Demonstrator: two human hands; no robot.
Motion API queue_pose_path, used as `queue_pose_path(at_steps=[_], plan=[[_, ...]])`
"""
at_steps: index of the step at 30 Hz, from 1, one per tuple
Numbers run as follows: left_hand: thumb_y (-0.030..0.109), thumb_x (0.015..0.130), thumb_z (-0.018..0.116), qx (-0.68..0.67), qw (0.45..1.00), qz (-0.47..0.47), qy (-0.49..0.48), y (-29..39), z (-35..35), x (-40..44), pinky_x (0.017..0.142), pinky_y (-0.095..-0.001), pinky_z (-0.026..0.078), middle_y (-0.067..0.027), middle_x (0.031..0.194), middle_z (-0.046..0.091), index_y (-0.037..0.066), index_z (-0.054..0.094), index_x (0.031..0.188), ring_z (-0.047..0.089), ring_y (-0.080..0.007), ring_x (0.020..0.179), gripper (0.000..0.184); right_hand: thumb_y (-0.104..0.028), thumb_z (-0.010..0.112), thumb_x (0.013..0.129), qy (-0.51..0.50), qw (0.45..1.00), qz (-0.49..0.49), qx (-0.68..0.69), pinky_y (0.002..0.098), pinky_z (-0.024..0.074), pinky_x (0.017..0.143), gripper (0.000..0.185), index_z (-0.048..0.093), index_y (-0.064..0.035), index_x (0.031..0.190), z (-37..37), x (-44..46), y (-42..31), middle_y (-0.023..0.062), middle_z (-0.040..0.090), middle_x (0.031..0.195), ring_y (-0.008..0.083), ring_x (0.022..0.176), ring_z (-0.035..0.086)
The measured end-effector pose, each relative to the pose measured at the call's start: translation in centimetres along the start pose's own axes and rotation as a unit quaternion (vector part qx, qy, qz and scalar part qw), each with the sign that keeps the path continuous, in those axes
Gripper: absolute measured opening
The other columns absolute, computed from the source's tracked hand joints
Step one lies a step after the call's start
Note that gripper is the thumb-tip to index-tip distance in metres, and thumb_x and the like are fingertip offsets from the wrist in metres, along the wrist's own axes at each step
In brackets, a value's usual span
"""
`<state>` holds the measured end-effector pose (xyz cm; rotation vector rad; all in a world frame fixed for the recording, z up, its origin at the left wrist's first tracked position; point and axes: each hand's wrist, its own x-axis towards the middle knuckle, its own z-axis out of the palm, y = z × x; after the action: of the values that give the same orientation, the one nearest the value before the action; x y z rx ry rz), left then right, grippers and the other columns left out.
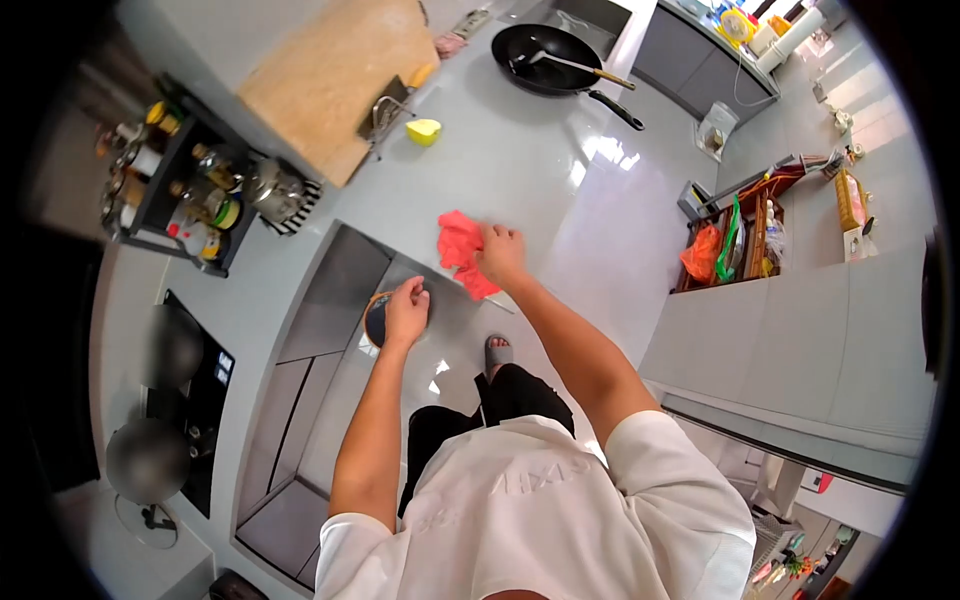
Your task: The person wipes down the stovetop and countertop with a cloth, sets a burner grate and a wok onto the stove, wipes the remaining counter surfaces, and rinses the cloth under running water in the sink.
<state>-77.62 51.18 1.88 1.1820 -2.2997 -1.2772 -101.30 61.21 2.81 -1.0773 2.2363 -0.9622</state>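
Your right hand [502, 254] grips the crumpled coral-red cloth [460, 240] mid-frame, likely light and limp, best held bunched; your left hand [407, 310] hangs loosely uncurled.

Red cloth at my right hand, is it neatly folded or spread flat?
Neither: the red cloth is crumpled, with creases and uneven edges beside the right hand.
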Motion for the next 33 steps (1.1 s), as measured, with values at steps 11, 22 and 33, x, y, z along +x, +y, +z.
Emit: queue_pose_path(at_steps=[11,22,33], plan=[[0.006,0.100,0.067,0.021,0.999,0.036,-0.002,3.1,4.5,6.4,0.090,-0.0403,0.060,-0.0179,0.119,0.075,0.003,0.073,0.128,0.076,-0.0316,0.100,0.029,-0.033,0.063,0.104,0.054,0.940,-0.187,-0.279,0.0518,0.0274,0.132,0.060,0.054,-0.0114,0.159,1.4,-4.5,5.4,0.0161,0.045,0.170,0.0360,0.160,0.037],[0.005,0.100,0.067,-0.019,0.993,0.113,-0.025,8.9,8.7,11.4,0.084,-0.0382,0.060,-0.0163,0.112,0.076,0.003,0.073,0.126,0.075,-0.0284,0.094,0.027,-0.033,0.058,0.108,-0.024,0.930,-0.173,-0.323,0.0490,0.0227,0.135,0.063,0.044,-0.0147,0.167,-7.3,-0.4,11.1,0.0122,0.033,0.178,0.0321,0.167,0.026],[0.006,0.101,0.065,0.011,0.998,0.061,-0.022,17.2,17.7,23.7,0.085,-0.0419,0.060,-0.0165,0.112,0.075,0.003,0.072,0.129,0.075,-0.0304,0.091,0.030,-0.037,0.051,0.112,0.016,0.927,-0.161,-0.338,0.0486,0.0227,0.134,0.061,0.042,-0.0141,0.168,-20.5,17.8,21.0,0.0137,0.034,0.177,0.0335,0.165,0.027]])
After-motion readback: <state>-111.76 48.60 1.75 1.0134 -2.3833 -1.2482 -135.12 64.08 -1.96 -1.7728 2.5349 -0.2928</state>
